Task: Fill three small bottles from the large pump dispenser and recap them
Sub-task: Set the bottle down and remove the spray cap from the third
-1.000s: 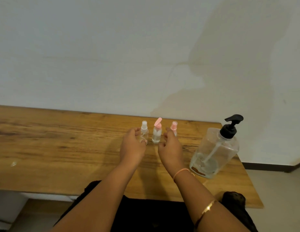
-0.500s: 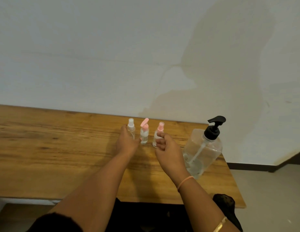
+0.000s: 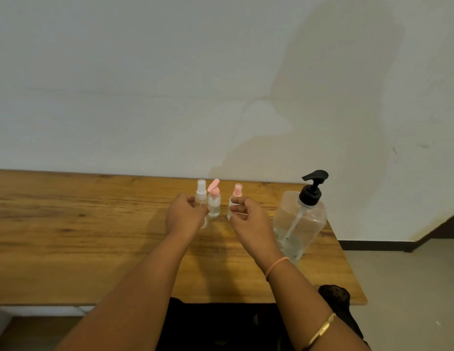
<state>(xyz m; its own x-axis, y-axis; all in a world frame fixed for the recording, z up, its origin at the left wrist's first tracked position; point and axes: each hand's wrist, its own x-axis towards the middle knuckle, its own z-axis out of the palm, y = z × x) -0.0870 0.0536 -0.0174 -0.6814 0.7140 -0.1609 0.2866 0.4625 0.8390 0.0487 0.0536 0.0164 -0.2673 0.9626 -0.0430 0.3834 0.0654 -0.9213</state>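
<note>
The left hand [image 3: 186, 216] curls its fingers round the white-capped bottle [image 3: 201, 191], and the right hand [image 3: 248, 219] grips the pink-capped bottle [image 3: 237, 191] the same way. Both bottles are at the far side of the wooden table [image 3: 81, 236]. Between them stands the middle bottle [image 3: 214, 206] with its pink flip lid up, touched by neither hand. The large pump dispenser [image 3: 300, 221] stands to the right, apart from the hands.
</note>
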